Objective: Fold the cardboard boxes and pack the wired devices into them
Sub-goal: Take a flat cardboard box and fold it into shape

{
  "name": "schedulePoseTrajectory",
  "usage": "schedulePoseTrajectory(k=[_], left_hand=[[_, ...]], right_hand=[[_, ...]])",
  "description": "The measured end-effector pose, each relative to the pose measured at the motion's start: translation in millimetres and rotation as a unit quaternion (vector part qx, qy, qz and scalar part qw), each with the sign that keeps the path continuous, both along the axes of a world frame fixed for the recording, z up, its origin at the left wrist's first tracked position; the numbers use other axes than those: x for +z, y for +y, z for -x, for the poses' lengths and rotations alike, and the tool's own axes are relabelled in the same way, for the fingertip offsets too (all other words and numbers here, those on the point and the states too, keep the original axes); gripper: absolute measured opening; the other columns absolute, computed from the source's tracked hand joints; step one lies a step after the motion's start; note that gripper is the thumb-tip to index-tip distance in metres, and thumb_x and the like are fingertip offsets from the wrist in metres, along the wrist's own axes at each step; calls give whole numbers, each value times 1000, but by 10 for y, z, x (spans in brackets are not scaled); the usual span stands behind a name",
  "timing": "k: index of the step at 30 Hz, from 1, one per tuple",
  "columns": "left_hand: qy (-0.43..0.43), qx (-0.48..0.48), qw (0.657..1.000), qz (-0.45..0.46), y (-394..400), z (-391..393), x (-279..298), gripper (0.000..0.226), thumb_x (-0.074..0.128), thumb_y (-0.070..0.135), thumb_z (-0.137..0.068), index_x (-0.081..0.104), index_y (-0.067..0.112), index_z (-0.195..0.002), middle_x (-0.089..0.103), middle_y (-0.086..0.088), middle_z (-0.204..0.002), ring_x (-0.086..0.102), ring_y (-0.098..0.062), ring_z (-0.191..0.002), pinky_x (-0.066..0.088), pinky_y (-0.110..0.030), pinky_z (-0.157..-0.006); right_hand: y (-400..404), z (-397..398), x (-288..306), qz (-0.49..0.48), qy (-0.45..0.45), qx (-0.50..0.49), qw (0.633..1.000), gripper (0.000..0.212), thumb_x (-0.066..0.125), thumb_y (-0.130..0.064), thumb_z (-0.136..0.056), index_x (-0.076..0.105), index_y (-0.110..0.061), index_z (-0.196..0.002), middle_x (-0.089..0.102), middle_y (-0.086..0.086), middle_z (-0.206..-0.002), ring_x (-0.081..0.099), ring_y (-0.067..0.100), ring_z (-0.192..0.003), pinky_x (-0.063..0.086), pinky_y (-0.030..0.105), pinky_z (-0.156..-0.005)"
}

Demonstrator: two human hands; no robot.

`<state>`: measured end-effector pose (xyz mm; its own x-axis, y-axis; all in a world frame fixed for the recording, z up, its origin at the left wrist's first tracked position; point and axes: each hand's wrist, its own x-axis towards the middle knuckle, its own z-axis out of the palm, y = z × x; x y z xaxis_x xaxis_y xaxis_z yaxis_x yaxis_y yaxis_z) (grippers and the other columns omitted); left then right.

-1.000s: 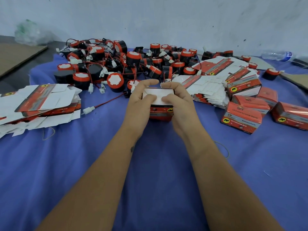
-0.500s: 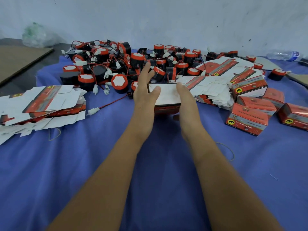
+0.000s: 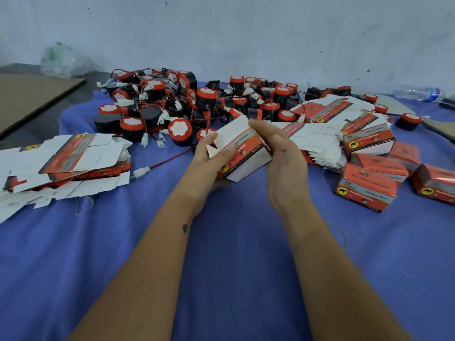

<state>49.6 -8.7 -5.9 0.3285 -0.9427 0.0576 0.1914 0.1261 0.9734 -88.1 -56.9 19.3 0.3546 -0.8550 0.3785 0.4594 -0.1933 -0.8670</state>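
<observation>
A red and white cardboard box is lifted above the blue cloth, tilted, with a white flap showing at its left end. My left hand grips its left end, thumb on the red face. On the right end rests my right hand, its fingers curled over the top edge. Behind the box lies a heap of black and red wired devices with white plugs. One device wire with a white plug trails toward the box.
Flat unfolded boxes lie in a stack at the left and another stack at the right. Several folded boxes stand at the right. A plastic bottle lies at the far right, brown cardboard at the far left.
The box has been lifted off the cloth and turned so its red printed face shows. Both hands moved from pressing its white top to holding its two ends.
</observation>
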Motion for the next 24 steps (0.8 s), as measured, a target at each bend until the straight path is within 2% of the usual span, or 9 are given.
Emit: schedulePoseTrajectory(k=[4, 7, 9, 12, 15, 17, 20, 22, 24], left_hand=[[-1, 213, 976, 35, -3, -105, 14, 57, 83, 28, -79, 60, 10, -128, 71, -2, -118, 67, -18, -109, 55, -39, -94], [74, 310, 946, 65, 4, -180, 13, 41, 80, 31, -81, 67, 12, -115, 73, 1, -107, 68, -11, -100, 57, -30, -89], [105, 350, 928, 80, -35, -183, 13, 31, 79, 34, -83, 61, 23, -105, 69, 12, -98, 66, 1, -87, 53, -17, -78], [125, 416, 896, 95, -71, -184, 47, 30, 76, 32, -87, 49, 30, -100, 62, 16, -98, 60, 18, -79, 47, -4, -73], [179, 440, 871, 123, -71, -225, 72, 49, 71, 29, -91, 45, 14, -130, 62, 0, -127, 61, -9, -117, 53, -34, -100], [196, 433, 872, 118, -89, -227, 49, 46, 69, 33, -91, 43, 18, -126, 60, -2, -130, 60, -20, -121, 51, -45, -102], [164, 414, 891, 92, -121, -203, 27, 32, 69, 36, -92, 41, 31, -106, 60, 6, -120, 60, -16, -118, 51, -43, -102], [130, 403, 903, 76, -132, -208, 12, 33, 70, 34, -91, 41, 27, -106, 61, 3, -119, 60, -15, -115, 52, -42, -101], [124, 390, 910, 74, -146, -216, -2, 39, 70, 33, -91, 42, 21, -114, 63, -1, -122, 62, -16, -114, 52, -43, -100]], right_hand=[[-69, -23, -32, -5, 126, -138, 982, 41, 48, -15, -101, 46, -30, -138, 50, -8, -136, 48, -2, -122, 40, 1, -80], [-173, -5, -96, -28, 229, -192, 954, 43, 53, -18, -97, 46, -30, -137, 52, -10, -123, 52, -15, -91, 40, 3, -61], [-265, -35, -94, -21, 306, -176, 935, 43, 53, -18, -95, 46, -28, -135, 52, -10, -112, 53, -10, -73, 41, 9, -53], [-383, -207, -47, 63, 431, -152, 887, 48, 56, -14, -92, 45, -22, -138, 47, -5, -113, 51, 3, -77, 41, 19, -57], [-476, -478, -13, 163, 505, -129, 837, 57, 50, 0, -89, 40, -13, -144, 47, 9, -134, 53, 24, -108, 47, 30, -73], [-541, -689, -22, 169, 513, -96, 836, 70, 47, 7, -87, 28, -12, -152, 46, 13, -142, 49, 31, -123, 49, 39, -87], [-577, -984, -92, 91, 478, -25, 873, 86, 56, -2, -89, 7, -21, -157, 55, 13, -130, 57, 33, -110, 51, 47, -88], [-572, -1096, -183, 115, 503, -66, 854, 88, 66, -15, -84, 15, -21, -155, 43, 10, -142, 46, 32, -126, 42, 44, -100], [-513, -1096, -260, 175, 522, -146, 822, 76, 73, -27, -77, 39, -22, -145, 42, 6, -136, 43, 27, -126, 39, 39, -96]])
